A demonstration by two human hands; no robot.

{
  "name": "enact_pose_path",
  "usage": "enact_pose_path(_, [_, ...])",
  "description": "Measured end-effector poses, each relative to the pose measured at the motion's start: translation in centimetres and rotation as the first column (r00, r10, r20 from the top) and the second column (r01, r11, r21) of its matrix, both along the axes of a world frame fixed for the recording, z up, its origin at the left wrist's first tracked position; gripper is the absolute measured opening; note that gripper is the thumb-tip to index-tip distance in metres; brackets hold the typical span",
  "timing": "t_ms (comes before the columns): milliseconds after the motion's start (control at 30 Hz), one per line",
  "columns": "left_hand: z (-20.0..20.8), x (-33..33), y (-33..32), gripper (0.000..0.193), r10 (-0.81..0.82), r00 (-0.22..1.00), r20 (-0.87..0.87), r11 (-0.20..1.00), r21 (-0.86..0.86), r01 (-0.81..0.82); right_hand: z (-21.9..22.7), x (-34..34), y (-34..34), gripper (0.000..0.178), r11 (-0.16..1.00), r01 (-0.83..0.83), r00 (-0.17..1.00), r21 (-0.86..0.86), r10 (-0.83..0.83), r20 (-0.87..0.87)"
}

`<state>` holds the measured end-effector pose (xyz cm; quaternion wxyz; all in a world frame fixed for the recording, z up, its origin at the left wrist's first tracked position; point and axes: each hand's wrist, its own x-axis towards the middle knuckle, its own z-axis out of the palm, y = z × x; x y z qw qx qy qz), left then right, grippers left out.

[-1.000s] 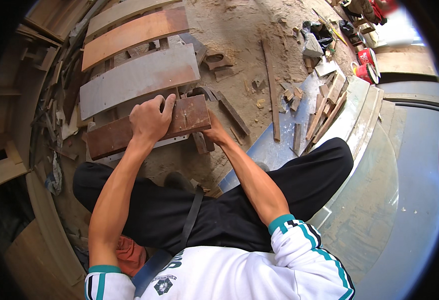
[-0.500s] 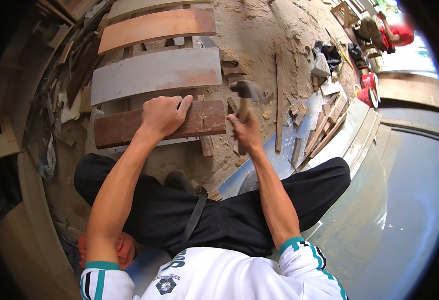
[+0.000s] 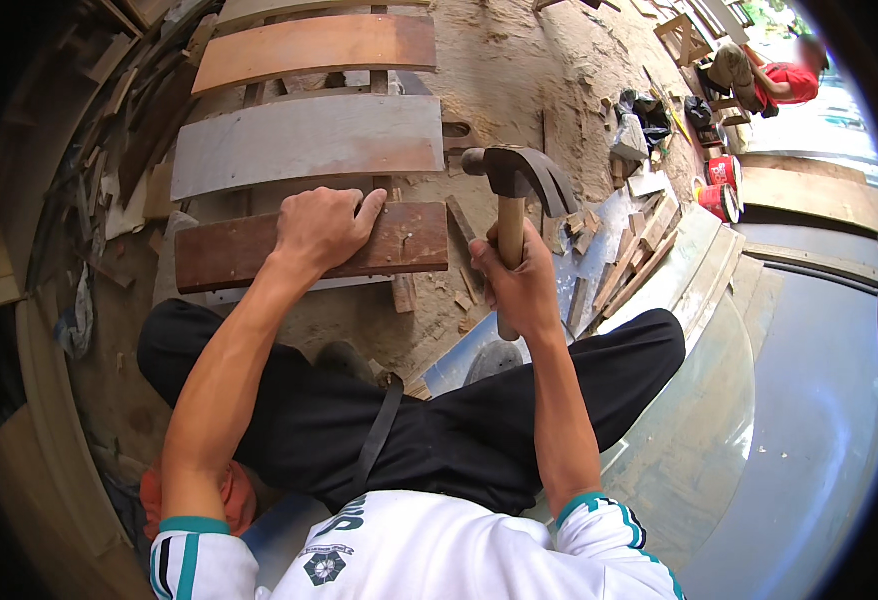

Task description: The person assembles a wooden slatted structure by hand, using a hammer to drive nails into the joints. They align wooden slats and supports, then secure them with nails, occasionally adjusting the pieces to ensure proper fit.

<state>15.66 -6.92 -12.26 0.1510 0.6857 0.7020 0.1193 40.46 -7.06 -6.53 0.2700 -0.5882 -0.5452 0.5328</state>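
Observation:
A short, dark reddish-brown wooden board (image 3: 229, 248) lies across the near end of a frame of slats. My left hand (image 3: 321, 228) grips it near the middle, fingers curled over its far edge and thumb pointing forward. To the right of that hand, a small nail (image 3: 407, 239) appears to stick up from the board. My right hand (image 3: 524, 285) is wrapped round the wooden handle of a claw hammer (image 3: 510, 225). The hammer is held up off the board's right end, its metal head pointing away from me.
Beyond the board lie a grey slat (image 3: 309, 145) and an orange-brown slat (image 3: 319, 48) on two rails. Wood offcuts (image 3: 644, 250) are piled at right, near red cans (image 3: 721, 190). More scrap wood (image 3: 109, 130) lines the left. A person in red (image 3: 784, 82) sits far right.
My right hand has lifted the hammer and moved it right, away from the board's end. My left hand keeps its grip on the board. The view has shifted slightly.

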Motion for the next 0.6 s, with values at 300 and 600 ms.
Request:
enact_pose_path(300, [-0.4,0.6,-0.1,0.056,0.044,0.998,0.035,0.999,0.018,-0.045,0.9,-0.7,-2.0,0.028,0.996,-0.068,0.993,-0.059,0.073,0.093])
enact_pose_path(600, [-0.2,0.5,-0.2,0.056,0.034,0.999,0.018,0.999,0.028,-0.034,0.3,-0.8,-4.5,0.019,0.991,-0.136,0.989,0.002,0.136,0.057])
